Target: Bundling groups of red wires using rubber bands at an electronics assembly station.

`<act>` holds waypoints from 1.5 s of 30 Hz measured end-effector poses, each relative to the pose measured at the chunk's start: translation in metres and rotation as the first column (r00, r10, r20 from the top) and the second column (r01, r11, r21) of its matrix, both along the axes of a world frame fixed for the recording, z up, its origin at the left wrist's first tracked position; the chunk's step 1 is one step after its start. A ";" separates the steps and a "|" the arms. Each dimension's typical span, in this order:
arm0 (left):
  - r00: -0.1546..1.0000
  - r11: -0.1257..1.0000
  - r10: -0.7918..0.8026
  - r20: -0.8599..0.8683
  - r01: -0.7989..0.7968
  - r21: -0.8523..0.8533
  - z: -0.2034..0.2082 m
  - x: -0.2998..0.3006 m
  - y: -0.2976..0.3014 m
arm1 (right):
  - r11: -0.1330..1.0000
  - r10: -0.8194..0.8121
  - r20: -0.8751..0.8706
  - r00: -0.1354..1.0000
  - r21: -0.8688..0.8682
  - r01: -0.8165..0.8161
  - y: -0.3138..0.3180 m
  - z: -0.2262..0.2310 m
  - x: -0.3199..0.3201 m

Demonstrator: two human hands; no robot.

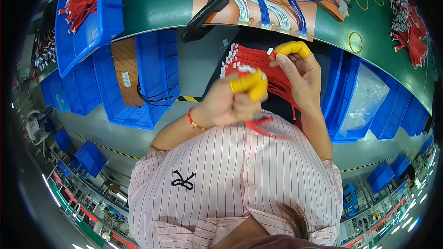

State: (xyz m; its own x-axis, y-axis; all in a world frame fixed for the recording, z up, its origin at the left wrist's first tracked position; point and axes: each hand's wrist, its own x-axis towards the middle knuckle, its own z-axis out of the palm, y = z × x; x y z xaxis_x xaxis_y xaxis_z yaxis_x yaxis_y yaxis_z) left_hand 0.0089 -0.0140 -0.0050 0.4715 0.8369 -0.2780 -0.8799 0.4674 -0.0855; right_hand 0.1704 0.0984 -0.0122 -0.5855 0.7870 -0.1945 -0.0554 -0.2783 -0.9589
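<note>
My left hand (230, 101), slightly blurred and wearing yellow finger cots, is closed on red cables whose loose ends (260, 129) hang below it against my shirt. White connectors (247, 68) show just above its fingers. To its right, my right hand (302, 71), also in yellow finger cots, pinches a red cable near its white connector (270, 51). Beneath and between both hands, a pile of red cables (254, 55) with white connectors lies on a dark surface at my lap. Part of this pile is hidden by my hands.
Ahead runs the green table edge (152, 20), with an orange board (203, 11), white and blue wire bundles (264, 9) and a black handle-like object (205, 17). Blue bins (164, 74) flank me. More red cables (410, 32) lie at right, near yellow rubber bands (355, 42).
</note>
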 end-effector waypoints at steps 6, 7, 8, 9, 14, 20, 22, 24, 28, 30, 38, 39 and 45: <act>0.726 0.974 0.216 -0.653 -0.202 0.098 0.007 0.011 0.008 | 0.996 -0.039 0.042 0.998 0.085 0.035 -0.010 0.012 -0.002; 0.669 0.975 0.214 -0.712 -0.190 0.115 0.005 0.012 0.010 | 0.988 -0.034 0.059 0.998 0.152 0.025 -0.013 0.012 -0.007; 0.606 0.975 0.215 -0.766 -0.178 0.134 0.006 0.014 0.013 | 0.975 -0.029 0.075 0.997 0.220 0.012 -0.015 0.014 -0.011; 0.540 0.975 0.216 -0.814 -0.163 0.151 0.005 0.014 0.015 | 0.963 -0.010 0.074 0.997 0.269 -0.010 -0.017 0.013 -0.012; 0.521 0.914 0.396 -0.756 -0.304 0.270 -0.004 -0.002 0.026 | 0.942 0.243 0.314 0.918 0.151 -0.301 -0.006 0.023 0.012; 0.516 0.904 0.402 -0.756 -0.354 0.239 -0.007 -0.014 0.033 | 0.988 0.093 0.238 0.967 -0.139 -0.061 0.017 0.010 0.067; 0.483 0.897 0.415 -0.771 -0.360 0.257 -0.008 -0.015 0.034 | 0.984 0.019 0.105 0.994 -0.179 0.000 0.017 0.004 0.074; 0.445 0.892 0.418 -0.792 -0.367 0.265 -0.009 -0.015 0.035 | 0.969 -0.043 -0.122 0.992 -0.248 0.012 0.017 0.001 0.074; 0.358 0.897 0.393 -0.847 -0.352 0.268 -0.008 -0.016 0.037 | 0.917 -0.097 -0.350 0.932 -0.395 -0.053 0.008 -0.004 0.050; 0.273 0.886 0.378 -0.885 -0.385 0.259 -0.005 -0.010 0.040 | 0.959 -0.116 -0.206 0.972 -0.277 0.056 0.002 0.000 0.027; 0.538 0.924 0.358 -0.763 -0.321 0.208 -0.005 -0.020 0.039 | 0.985 -0.170 0.045 0.984 0.019 0.170 0.012 0.005 0.008; 0.555 0.936 0.332 -0.762 -0.291 0.196 -0.003 -0.022 0.039 | 0.985 -0.171 0.052 0.984 0.022 0.170 0.013 0.005 0.008; 0.648 0.946 0.320 -0.691 -0.257 0.196 -0.001 -0.026 0.028 | 0.977 -0.211 0.032 0.977 -0.020 0.211 0.014 0.009 0.006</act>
State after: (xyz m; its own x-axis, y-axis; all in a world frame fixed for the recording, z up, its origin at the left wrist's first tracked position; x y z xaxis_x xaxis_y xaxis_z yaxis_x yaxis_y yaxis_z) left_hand -0.0172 0.0137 -0.0062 -0.1087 0.9285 -0.3550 -0.7521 0.1567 0.6402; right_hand 0.1768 0.1121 -0.0035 -0.4005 0.8872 -0.2290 -0.0866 -0.2854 -0.9545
